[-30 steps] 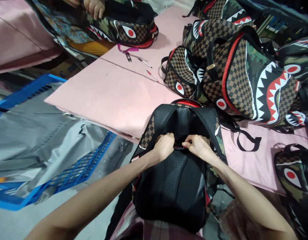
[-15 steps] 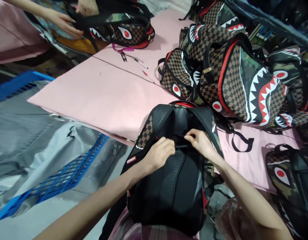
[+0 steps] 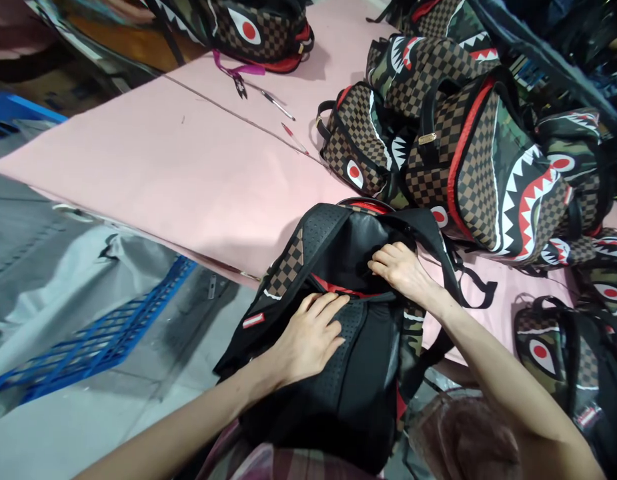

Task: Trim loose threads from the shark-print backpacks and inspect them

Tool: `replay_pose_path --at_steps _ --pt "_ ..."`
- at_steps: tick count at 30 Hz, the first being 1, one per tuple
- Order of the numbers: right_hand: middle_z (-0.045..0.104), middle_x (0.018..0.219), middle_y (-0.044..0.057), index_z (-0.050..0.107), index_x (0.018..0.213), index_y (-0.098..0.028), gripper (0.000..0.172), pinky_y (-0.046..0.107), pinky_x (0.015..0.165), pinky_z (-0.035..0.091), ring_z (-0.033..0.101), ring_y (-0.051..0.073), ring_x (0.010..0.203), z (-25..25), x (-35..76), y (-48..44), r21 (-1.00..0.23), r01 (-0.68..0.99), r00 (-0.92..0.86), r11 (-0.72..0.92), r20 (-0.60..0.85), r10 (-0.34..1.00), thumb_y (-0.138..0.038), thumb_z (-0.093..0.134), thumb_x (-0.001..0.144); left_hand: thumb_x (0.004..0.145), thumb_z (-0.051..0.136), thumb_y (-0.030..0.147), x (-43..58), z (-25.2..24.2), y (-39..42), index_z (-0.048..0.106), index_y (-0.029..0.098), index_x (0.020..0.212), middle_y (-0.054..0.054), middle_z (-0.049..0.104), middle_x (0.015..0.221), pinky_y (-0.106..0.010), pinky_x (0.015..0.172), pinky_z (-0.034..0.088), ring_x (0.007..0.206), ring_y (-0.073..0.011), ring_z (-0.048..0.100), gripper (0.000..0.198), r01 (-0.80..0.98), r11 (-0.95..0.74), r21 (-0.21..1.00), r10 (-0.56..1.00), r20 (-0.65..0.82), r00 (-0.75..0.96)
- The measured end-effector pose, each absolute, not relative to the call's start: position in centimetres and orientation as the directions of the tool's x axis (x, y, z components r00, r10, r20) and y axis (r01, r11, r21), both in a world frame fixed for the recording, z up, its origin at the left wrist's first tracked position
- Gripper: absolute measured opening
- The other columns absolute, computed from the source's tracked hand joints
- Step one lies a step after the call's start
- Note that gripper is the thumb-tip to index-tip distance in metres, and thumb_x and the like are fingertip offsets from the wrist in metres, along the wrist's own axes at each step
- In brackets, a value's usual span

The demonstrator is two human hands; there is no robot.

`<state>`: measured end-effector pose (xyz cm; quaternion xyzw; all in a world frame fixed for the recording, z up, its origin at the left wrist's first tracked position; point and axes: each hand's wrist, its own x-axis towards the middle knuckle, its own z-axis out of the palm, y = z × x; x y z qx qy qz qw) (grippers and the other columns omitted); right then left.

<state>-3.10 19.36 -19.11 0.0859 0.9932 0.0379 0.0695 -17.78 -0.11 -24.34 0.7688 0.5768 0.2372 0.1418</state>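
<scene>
A black backpack [image 3: 333, 373] with checkered and camouflage side panels leans against the table edge, its padded back and straps facing me. Across its upper back a slit pocket gapes, showing red lining [image 3: 338, 287]. My left hand [image 3: 311, 333] lies on the back panel with fingers stretched out, the fingertips touching the pocket's lower edge. At the right end of this opening, my right hand [image 3: 398, 267] is closed with fingers pinched together by the right strap [image 3: 438, 240]. What they pinch is hidden.
The pink tabletop [image 3: 138, 167] carries a pile of shark-mouth backpacks [image 3: 488, 167] on the right. Small snips [image 3: 239, 87] with purple ribbon and two pens [image 3: 278, 105] lie farther back. A blue plastic crate [image 3: 138, 320] stands below left, and another backpack [image 3: 543, 353] sits at lower right.
The back pocket has opened wider, baring red lining. My right hand has shifted slightly right, and my left hand has flattened onto the panel. Another person's hands have left the view.
</scene>
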Motion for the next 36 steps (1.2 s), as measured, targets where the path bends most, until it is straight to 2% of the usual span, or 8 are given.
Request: replay_pose_path --at_steps 5,7,10,12,16,20,27,36 --pt "0.060 0.086 0.006 0.062 0.087 -0.016 0.022 0.032 0.072 0.027 0.044 0.018 0.083 -19.8 -3.3 20.2 0.064 0.203 -0.969 0.977 -0.131 0.210 -0.022 0.041 0.093 0.085 0.049 0.026 -18.2 -24.0 0.5 0.063 0.016 0.072 -0.007 0.056 0.125 -0.046 0.100 0.033 0.113 -0.0245 0.048 0.021 0.811 -0.303 0.500 0.946 0.259 0.194" --pt "0.060 0.086 0.006 0.063 0.087 -0.016 0.021 0.032 0.072 0.027 0.044 0.018 0.083 -19.7 -3.2 20.2 0.044 0.230 -0.963 0.972 -0.133 0.234 -0.022 0.043 0.092 0.087 0.046 0.025 -18.8 -23.5 1.6 0.064 0.017 0.078 -0.008 0.063 0.113 -0.042 0.097 0.037 0.102 -0.0208 0.055 0.022 0.802 -0.321 0.504 0.938 0.284 0.196" --pt "0.060 0.084 0.005 0.063 0.086 -0.016 0.021 0.031 0.072 0.028 0.044 0.018 0.082 -19.5 -2.9 20.1 0.009 0.265 -0.955 0.964 -0.135 0.264 -0.024 0.045 0.091 0.090 0.041 0.027 -19.8 -22.6 3.9 0.063 0.016 0.083 -0.006 0.067 0.081 -0.034 0.080 0.046 0.078 -0.0169 0.059 0.026 0.807 -0.309 0.503 0.950 0.200 0.239" --pt "0.061 0.084 0.005 0.064 0.086 -0.016 0.020 0.031 0.073 0.028 0.045 0.018 0.083 -19.4 -2.7 20.2 -0.012 0.276 -0.954 0.961 -0.121 0.273 -0.026 0.047 0.091 0.091 0.039 0.029 -20.2 -22.3 5.6 0.062 0.016 0.083 -0.004 0.065 0.072 -0.029 0.071 0.048 0.072 -0.0161 0.060 0.028 0.820 -0.246 0.517 0.967 0.078 0.241" --pt "0.061 0.087 0.006 0.063 0.088 -0.016 0.020 0.031 0.073 0.028 0.045 0.019 0.085 -19.3 -2.6 20.5 -0.016 0.247 -0.966 0.969 -0.080 0.245 -0.026 0.046 0.091 0.090 0.035 0.018 -19.8 -22.6 7.6 0.061 0.014 0.097 -0.008 0.068 0.096 -0.030 0.078 0.049 0.094 -0.0197 0.061 0.028 0.890 -0.091 0.447 0.985 -0.092 0.147" --pt "0.060 0.087 0.005 0.062 0.088 -0.017 0.020 0.031 0.072 0.028 0.044 0.018 0.083 -19.7 -3.2 20.9 0.019 0.180 -0.980 0.984 -0.078 0.181 -0.024 0.043 0.092 0.085 0.036 0.008 -19.1 -22.8 7.8 0.054 0.007 0.116 -0.014 0.057 0.124 -0.038 0.093 0.044 0.118 -0.0259 0.049 0.037 0.925 -0.137 0.355 0.968 -0.152 0.202" --pt "0.057 0.080 0.005 0.059 0.085 -0.017 0.022 0.032 0.069 0.026 0.042 0.018 0.081 -20.2 -4.5 21.5 0.142 0.069 -0.988 0.987 -0.128 0.087 -0.018 0.039 0.094 0.086 0.035 0.011 -19.1 -23.4 7.5 0.053 0.005 0.119 -0.017 0.062 0.113 -0.038 0.086 0.046 0.102 -0.0234 0.058 0.038 0.916 -0.161 0.367 0.976 -0.082 0.204" --pt "0.055 0.077 0.002 0.058 0.085 -0.019 0.025 0.032 0.069 0.025 0.040 0.017 0.079 -19.8 -5.4 22.2 0.137 -0.082 -0.984 0.987 -0.166 -0.059 -0.019 0.035 0.096 0.087 0.034 0.014 -19.1 -23.5 7.6 0.052 0.005 0.120 -0.015 0.065 0.107 -0.036 0.082 0.044 0.097 -0.0217 0.059 0.038 0.915 -0.155 0.371 0.974 -0.099 0.205"
